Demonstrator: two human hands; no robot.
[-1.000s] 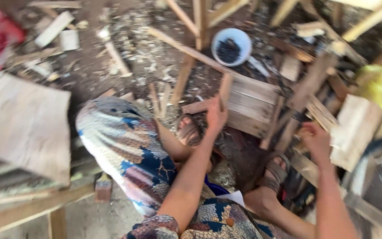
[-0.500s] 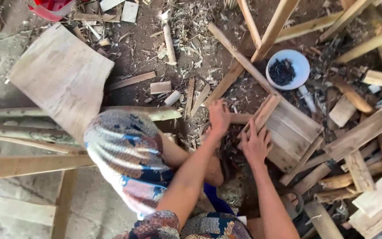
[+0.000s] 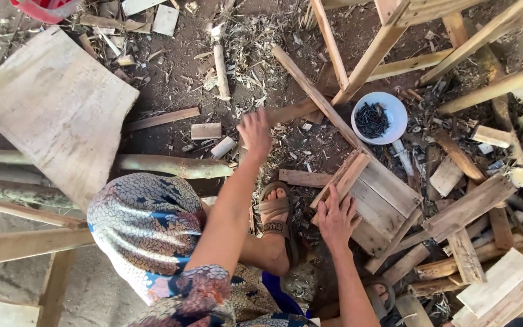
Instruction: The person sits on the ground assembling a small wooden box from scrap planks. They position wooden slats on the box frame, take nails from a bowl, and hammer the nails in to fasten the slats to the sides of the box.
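Dirt floor [image 3: 171, 136] littered with wood shavings. On it: plywood sheet [image 3: 55, 112] far left, round pole [image 3: 171, 165] beside it, white bowl of nails [image 3: 379, 118] far right, slatted wooden panel [image 3: 379, 200] centre right, loose offcuts [image 3: 485, 206] piled right.

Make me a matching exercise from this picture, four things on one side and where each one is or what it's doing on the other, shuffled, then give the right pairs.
Things
1. white bowl
2. left hand
3. right hand
4. red container

Places or states
A. resting on the small slatted wooden panel
B. at the top left edge of the view
C. holds dark nails, on the ground among wood scraps
D. open, reaching out over the littered ground, holding nothing

Pairs: 1-C, 2-D, 3-A, 4-B
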